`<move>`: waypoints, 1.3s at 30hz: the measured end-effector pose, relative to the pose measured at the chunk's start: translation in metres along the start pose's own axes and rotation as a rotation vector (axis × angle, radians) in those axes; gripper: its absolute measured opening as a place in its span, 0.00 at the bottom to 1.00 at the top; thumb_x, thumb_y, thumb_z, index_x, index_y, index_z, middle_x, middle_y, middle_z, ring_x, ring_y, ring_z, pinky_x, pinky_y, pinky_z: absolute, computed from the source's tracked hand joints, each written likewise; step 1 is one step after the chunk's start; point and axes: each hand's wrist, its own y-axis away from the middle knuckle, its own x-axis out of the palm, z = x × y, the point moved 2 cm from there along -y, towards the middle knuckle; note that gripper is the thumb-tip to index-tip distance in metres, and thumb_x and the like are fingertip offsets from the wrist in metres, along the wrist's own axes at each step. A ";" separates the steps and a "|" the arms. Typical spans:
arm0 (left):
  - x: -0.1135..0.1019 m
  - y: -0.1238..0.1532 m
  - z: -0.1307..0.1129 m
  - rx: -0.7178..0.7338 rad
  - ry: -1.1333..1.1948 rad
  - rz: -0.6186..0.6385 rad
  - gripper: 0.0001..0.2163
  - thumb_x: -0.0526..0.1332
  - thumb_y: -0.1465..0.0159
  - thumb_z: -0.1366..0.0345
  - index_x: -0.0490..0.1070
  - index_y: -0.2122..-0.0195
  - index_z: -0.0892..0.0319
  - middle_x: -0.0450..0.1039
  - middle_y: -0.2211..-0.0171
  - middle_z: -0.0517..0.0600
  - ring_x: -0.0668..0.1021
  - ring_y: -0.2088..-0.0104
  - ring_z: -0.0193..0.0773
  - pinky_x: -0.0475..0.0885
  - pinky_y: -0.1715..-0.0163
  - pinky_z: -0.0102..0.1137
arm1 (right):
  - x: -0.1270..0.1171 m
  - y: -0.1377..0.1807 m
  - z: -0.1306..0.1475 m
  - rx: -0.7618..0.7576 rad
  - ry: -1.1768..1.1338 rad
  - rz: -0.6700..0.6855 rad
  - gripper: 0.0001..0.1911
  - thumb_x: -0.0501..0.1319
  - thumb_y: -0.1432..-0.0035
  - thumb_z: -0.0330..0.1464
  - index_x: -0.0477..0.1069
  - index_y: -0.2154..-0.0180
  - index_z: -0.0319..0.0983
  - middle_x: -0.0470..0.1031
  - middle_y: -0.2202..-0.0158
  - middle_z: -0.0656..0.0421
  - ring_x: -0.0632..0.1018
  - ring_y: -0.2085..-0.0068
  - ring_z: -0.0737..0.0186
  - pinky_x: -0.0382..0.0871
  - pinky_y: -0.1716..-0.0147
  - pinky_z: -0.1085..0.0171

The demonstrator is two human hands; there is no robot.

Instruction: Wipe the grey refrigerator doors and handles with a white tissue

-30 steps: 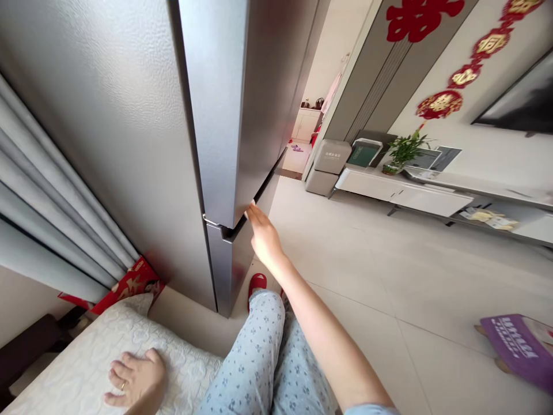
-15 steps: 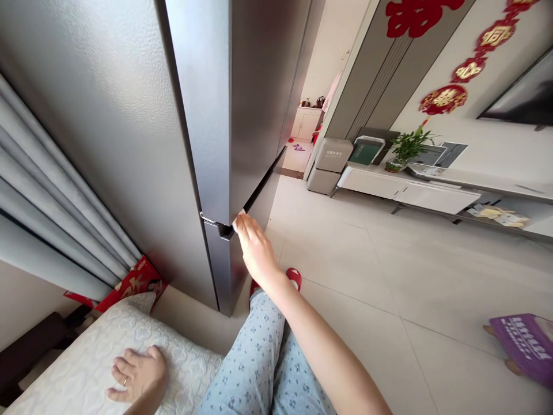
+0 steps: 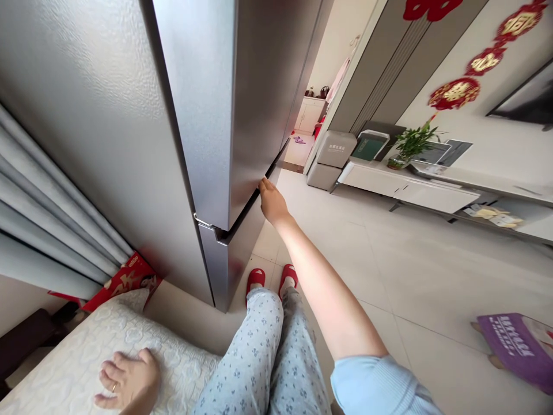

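A tall grey refrigerator [image 3: 201, 132] stands in front of me. A dark handle groove [image 3: 242, 218] runs between its upper door [image 3: 259, 109] and lower door [image 3: 242, 253]. My right hand [image 3: 273, 203] has its fingers bent together at this groove, about midway along the front. What the fingertips hold, if anything, is hidden; half a second ago a small whitish bit showed there. My left hand [image 3: 129, 379], wearing a ring, rests with spread fingers on a pale patterned cushion [image 3: 181, 360] at the lower left.
Grey curtains [image 3: 52, 196] and a red box [image 3: 129, 279] lie left of the refrigerator. Across the tiled floor are a grey bin [image 3: 334, 155] and a low white TV cabinet [image 3: 375, 178] with a plant [image 3: 410, 141]. A purple-covered stool [image 3: 516, 349] stands at the right.
My right hand has slid along the groove, away from the near corner toward the far side. My left hand stays on the cushion, and the view has shifted slightly.
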 end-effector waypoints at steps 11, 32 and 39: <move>-0.004 -0.001 -0.001 -0.018 -0.027 0.025 0.37 0.42 0.29 0.49 0.56 0.27 0.70 0.50 0.25 0.70 0.52 0.23 0.57 0.45 0.29 0.67 | 0.004 -0.071 -0.056 0.106 0.058 0.059 0.38 0.58 0.41 0.14 0.64 0.30 0.32 0.57 0.24 0.42 0.67 0.27 0.44 0.66 0.29 0.46; -0.007 0.002 -0.009 -0.035 -0.009 0.032 0.36 0.43 0.30 0.51 0.56 0.27 0.71 0.51 0.25 0.71 0.53 0.24 0.59 0.45 0.29 0.67 | -0.006 -0.089 -0.060 0.125 0.183 0.101 0.32 0.52 0.44 0.13 0.72 0.39 0.29 0.68 0.31 0.40 0.77 0.38 0.40 0.75 0.38 0.46; -0.008 0.004 -0.008 -0.023 -0.004 0.038 0.36 0.43 0.29 0.53 0.54 0.26 0.72 0.48 0.24 0.71 0.50 0.23 0.57 0.41 0.28 0.65 | -0.004 -0.050 -0.038 0.081 0.103 0.039 0.39 0.49 0.46 0.12 0.66 0.33 0.32 0.59 0.25 0.47 0.69 0.29 0.46 0.69 0.32 0.48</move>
